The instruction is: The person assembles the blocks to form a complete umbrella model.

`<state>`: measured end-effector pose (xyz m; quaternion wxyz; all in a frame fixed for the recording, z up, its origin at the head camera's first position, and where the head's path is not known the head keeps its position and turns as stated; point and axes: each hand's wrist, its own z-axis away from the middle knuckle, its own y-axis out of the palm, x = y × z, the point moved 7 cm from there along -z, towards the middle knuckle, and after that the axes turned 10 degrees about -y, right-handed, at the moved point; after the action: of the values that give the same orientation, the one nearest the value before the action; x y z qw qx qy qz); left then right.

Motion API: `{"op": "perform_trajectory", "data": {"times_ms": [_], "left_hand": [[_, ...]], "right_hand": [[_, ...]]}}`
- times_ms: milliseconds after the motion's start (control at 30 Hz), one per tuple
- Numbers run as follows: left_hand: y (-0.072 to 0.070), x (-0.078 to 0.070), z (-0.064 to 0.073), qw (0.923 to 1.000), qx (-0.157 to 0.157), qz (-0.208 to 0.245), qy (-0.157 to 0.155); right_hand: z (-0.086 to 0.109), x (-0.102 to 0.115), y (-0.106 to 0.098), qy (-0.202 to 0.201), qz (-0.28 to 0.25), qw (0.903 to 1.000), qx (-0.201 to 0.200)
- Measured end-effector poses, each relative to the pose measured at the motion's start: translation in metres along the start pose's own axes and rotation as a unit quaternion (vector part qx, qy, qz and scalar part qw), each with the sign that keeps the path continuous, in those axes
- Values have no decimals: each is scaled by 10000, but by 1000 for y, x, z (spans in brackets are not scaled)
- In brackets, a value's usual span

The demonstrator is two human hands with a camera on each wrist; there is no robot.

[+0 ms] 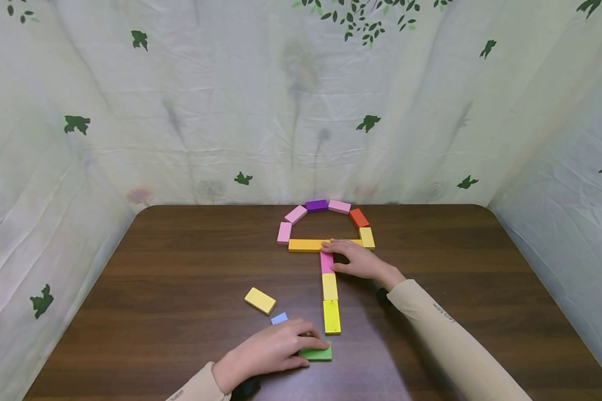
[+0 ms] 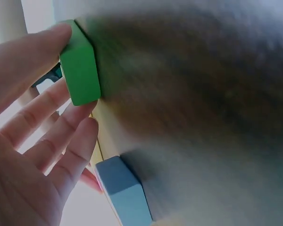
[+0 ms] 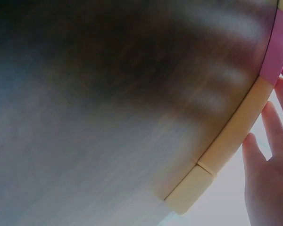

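Observation:
My left hand [image 1: 276, 346] pinches a green block [image 1: 315, 355] near the front of the table, thumb at one end and fingers at the other. Close beside that hand lies a blue block [image 1: 279, 318], also seen in the left wrist view. A column of pink [image 1: 327, 263], pale yellow [image 1: 330, 287] and bright yellow [image 1: 332, 317] blocks runs toward the green one, with a gap between. My right hand [image 1: 358, 262] rests where the pink block meets an orange bar [image 1: 305, 245], fingers loosely extended over the bar and partly hiding it. Its thumb is at the pink block's side.
Above the bar, pink, purple [image 1: 316, 205], red [image 1: 359, 218] and yellow blocks form an arch close to the table's back edge. A loose pale yellow block [image 1: 260, 301] lies left of the column. A patterned curtain [image 1: 205, 111] surrounds the brown table [image 1: 190, 267].

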<state>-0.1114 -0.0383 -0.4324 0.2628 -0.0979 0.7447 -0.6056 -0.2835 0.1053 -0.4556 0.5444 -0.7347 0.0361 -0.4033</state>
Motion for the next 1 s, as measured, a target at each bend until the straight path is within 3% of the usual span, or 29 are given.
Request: {"op": "perform_trajectory", "data": {"times_ms": [100,467,667,1000], "left_hand": [[2,-2,0,10000,47,-23,0],[5,-9,0,9970,743,27,210],[5,-9,-2,9981,480,-250,284],[5,-4,-6,9982,297,-511,56]], "right_hand": [[0,0,0,-4,-7,10000,1],[0,0,0,-5,14,10000,-27],[0,1,-1,33,0,10000,-26],[0,0,0,38,-24,10000,-22]]}}
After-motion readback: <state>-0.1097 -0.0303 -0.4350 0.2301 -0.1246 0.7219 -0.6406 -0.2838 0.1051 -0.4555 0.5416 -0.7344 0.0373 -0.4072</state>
